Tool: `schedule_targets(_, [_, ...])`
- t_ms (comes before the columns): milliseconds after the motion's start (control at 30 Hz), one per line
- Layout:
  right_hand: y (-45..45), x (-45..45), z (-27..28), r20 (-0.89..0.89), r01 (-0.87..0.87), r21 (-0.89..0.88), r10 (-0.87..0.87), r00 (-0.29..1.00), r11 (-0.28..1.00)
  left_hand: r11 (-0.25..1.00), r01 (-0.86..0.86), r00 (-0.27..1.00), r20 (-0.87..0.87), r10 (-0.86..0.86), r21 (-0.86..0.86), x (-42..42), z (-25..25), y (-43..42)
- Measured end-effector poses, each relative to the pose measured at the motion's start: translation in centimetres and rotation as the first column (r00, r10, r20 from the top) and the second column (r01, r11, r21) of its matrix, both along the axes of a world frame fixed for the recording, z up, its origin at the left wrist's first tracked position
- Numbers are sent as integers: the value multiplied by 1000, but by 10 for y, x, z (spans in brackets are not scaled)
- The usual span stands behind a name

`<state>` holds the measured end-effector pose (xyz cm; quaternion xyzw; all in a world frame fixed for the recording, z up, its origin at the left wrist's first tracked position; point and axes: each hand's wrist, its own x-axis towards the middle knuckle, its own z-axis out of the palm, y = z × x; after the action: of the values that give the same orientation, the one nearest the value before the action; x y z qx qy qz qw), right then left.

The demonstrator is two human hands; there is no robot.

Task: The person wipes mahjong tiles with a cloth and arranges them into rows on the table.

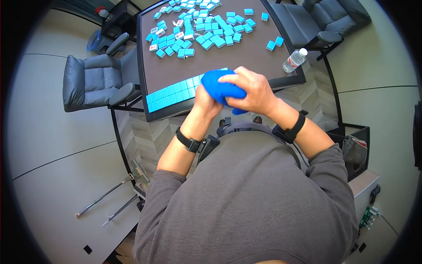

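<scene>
A bunched blue cloth point(220, 86) is held between both hands above the near edge of the table point(176, 70). My left hand point(206, 102) grips it from below and the left, its fingers mostly hidden by the cloth. From the right, my right hand point(252, 90) has its fingers bent over the cloth. Below the hands, rows of turquoise tiles point(178, 92) lie side by side along the near edge, partly covered by the cloth. Farther back, many loose turquoise tiles point(206, 28) are scattered, a few showing white faces.
A clear water bottle point(293, 61) with a white cap stands at the table's right near corner. Two tiles point(274, 43) lie apart near the right edge. Grey armchairs flank the table at left point(99, 81) and right point(325, 22).
</scene>
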<state>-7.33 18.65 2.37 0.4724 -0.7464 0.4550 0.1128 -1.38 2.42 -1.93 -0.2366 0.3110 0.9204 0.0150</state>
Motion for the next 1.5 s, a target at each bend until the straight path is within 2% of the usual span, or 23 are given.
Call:
schedule_targets(67, [4, -28, -35, 87, 173, 121, -184, 979, 978, 981, 173, 979, -127, -162, 81, 9, -2, -15])
schedule_targets(100, [10, -48, -57, 33, 286, 272, -305, 952, 919, 962, 251, 951, -212, -224, 110, 14, -2, -21])
schedule_targets(167, [37, -66, -94, 116, 378, 352, -441, 890, 856, 956, 293, 928, -252, -276, 33, 20, 10, -27])
schedule_targets(233, [61, -57, -95, 286, 365, 310, -453, 845, 878, 993, 115, 967, -225, -121, -43, 25, 12, -44])
schedule_targets(267, [73, -51, -94, 362, 315, 312, -418, 833, 897, 999, 13, 988, -152, -20, -49, 26, 2, -58])
schedule_targets(333, [90, -43, -103, 380, 297, 346, -423, 823, 890, 983, -130, 991, -9, 130, -133, 31, -22, -86])
schedule_targets(367, [100, -39, -109, 395, 292, 373, -436, 808, 880, 981, -166, 986, 1, 167, -99, 35, -45, -104])
schedule_targets(433, [116, -35, -125, 395, 311, 377, -455, 798, 873, 973, -179, 978, 82, 192, -149, 47, -69, -128])
schedule_targets(500, [129, -30, -141, 494, 349, 372, -502, 710, 860, 955, -210, 966, 108, 236, -210, 59, -90, -144])
schedule_targets(567, [143, -21, -152, 549, 356, 361, -505, 666, 862, 853, -160, 920, 239, 312, -497, 70, -106, -157])
schedule_targets(600, [150, -17, -156, 578, 370, 367, -521, 628, 853, 801, -123, 902, 270, 337, -586, 76, -118, -167])
schedule_targets(633, [156, -15, -161, 605, 382, 373, -534, 591, 846, 793, -132, 898, 268, 350, -595, 79, -125, -175])
schedule_targets(700, [170, -10, -168, 608, 375, 373, -529, 592, 849, 559, 33, 846, 321, 425, -829, 84, -143, -192])
schedule_targets(733, [174, -8, -170, 605, 378, 385, -540, 585, 842, 396, 43, 859, 236, 454, -917, 89, -163, -205])
schedule_targets(767, [177, -6, -171, 610, 363, 382, -527, 592, 850, 391, 40, 851, 237, 469, -919, 94, -175, -218])
schedule_targets(833, [185, -6, -167, 584, 358, 430, -558, 590, 829, 28, 162, 866, 156, 476, -986, 101, -183, -232])
schedule_targets(933, [194, -11, -170, 548, 385, 432, -577, 606, 816, -124, 323, 827, 217, 518, -938, 107, -178, -246])
schedule_targets(1067, [191, -6, -162, 622, 434, 408, -593, 512, 803, -205, 425, 788, 249, 562, -882, 95, -177, -278])
schedule_targets(1133, [186, -1, -157, 543, 514, 417, -659, 520, 750, -207, 432, 805, 271, 529, -878, 81, -179, -301])
schedule_targets(1267, [163, 22, -158, 538, 637, 384, -723, 434, 668, -267, 462, 832, 309, 461, -846, 49, -184, -338])
schedule_targets(1400, [125, 44, -157, 587, 674, 340, -708, 393, 656, -326, 475, 856, 342, 388, -818, 23, -193, -375])
schedule_targets(1500, [95, 64, -140, 564, 694, 396, -755, 334, 602, -376, 474, 873, 369, 320, -796, 13, -209, -398])
